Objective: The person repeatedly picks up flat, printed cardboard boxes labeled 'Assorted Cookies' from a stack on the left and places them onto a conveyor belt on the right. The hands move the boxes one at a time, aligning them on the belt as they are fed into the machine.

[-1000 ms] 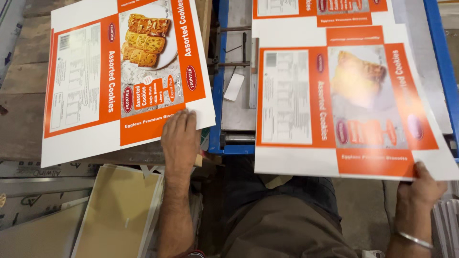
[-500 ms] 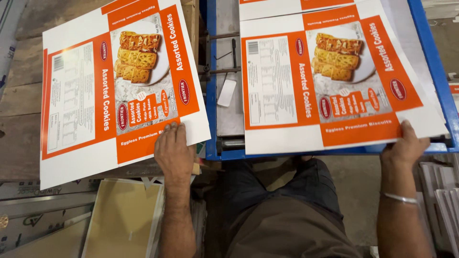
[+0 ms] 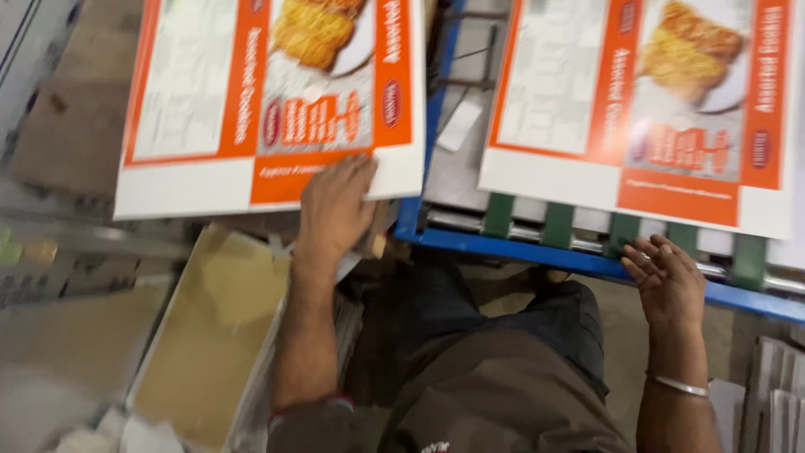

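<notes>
The left sheet [image 3: 268,109], a flat printed carton blank in orange and white with a biscuit picture, is held at its near edge by the left hand [image 3: 335,210]. The fingers lie spread flat on the printed face and the thumb seems tucked under the edge, so the grip is judged closed on the sheet, though the underside is hidden. The sheet lies beyond and to the left of this grip, over a wooden surface [image 3: 67,126].

The right sheet [image 3: 646,101], of the same print, lies beyond the right hand [image 3: 667,281], on the blue frame [image 3: 537,256] with its green belts [image 3: 558,225]. The right hand's grip is open and empty: the fingers are curled loosely at the frame's near rail, just short of the sheet's white margin, apart from it.

For good handling, a thin blank is best held flat with the fingers spread wide, as the left hand does, so that the board is not creased; the edge should be kept level and pinched only at the white margin.

Below the left grip an open tan tray [image 3: 210,335] is seen, and to the right of the right wrist, which bears a metal bangle [image 3: 681,386], a stack of pale sheets [image 3: 776,386] is visible. The picture is blurred, so finer detail cannot be told.
</notes>
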